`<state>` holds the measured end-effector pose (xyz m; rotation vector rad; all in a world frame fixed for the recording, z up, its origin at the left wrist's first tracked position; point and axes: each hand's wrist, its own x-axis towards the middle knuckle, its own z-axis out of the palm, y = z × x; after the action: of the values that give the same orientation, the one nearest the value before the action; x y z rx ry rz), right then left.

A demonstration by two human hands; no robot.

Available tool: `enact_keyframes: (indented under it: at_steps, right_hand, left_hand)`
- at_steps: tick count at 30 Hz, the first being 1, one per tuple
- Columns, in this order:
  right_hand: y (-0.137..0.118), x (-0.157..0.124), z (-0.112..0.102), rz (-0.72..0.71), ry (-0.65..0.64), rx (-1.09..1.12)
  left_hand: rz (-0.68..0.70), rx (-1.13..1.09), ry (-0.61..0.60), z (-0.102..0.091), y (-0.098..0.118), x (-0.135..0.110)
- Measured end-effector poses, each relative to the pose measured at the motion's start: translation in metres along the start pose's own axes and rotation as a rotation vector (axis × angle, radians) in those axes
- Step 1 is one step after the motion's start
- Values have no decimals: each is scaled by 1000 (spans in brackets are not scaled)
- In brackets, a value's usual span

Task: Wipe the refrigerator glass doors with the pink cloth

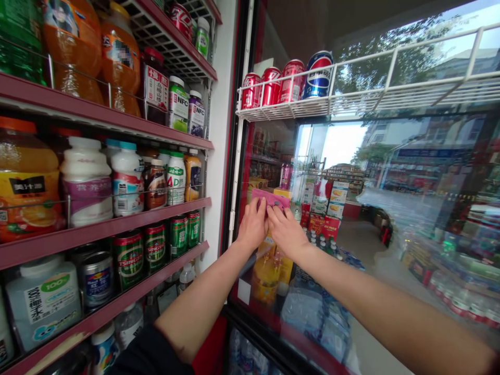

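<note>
Side by side at the inner face of the cooler's glass door (390, 219), my left hand (253, 223) and my right hand (284, 228) hold a flat pink cloth (272, 198). The fingers of both hands are bent over its lower part, and its upper edge shows above the fingertips. My palms hide the rest of the cloth. Both arms reach forward from the bottom of the view. Above the hands, a white wire door rack (363, 99) carries red cola cans (271, 86) and a blue Pepsi can (318, 75).
On the left, shelves with dark red edges (105, 211) hold several bottles, juices and green beer cans (128, 259). A white cabinet frame (219, 104) stands between shelves and door. Boxes (326, 224) and bottles show through or reflect in the glass.
</note>
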<state>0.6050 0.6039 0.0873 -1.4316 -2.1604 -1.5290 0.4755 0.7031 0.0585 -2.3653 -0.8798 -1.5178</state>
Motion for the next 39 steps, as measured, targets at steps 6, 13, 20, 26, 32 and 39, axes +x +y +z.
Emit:
enact_keyframes:
  at_steps: [6,13,20,26,32,39]
  right_hand:
    - [-7,27,20,40,-50,-35]
    - [8,91,38,42,-55,5]
    - [23,96,32,76,-71,14]
    - [42,48,4,126,-61,95]
    - [75,-24,-35,183,-19,44]
    - [121,-96,-94,339,51,-112]
  left_hand:
    - [-7,66,14,6,-21,6]
    - [7,142,19,-9,-67,49]
    - [-18,282,-67,-22,-58,60]
    - [13,309,-83,-21,-13,54]
    - [103,254,-71,-13,61,54]
    - [193,103,-53,-3,169,44]
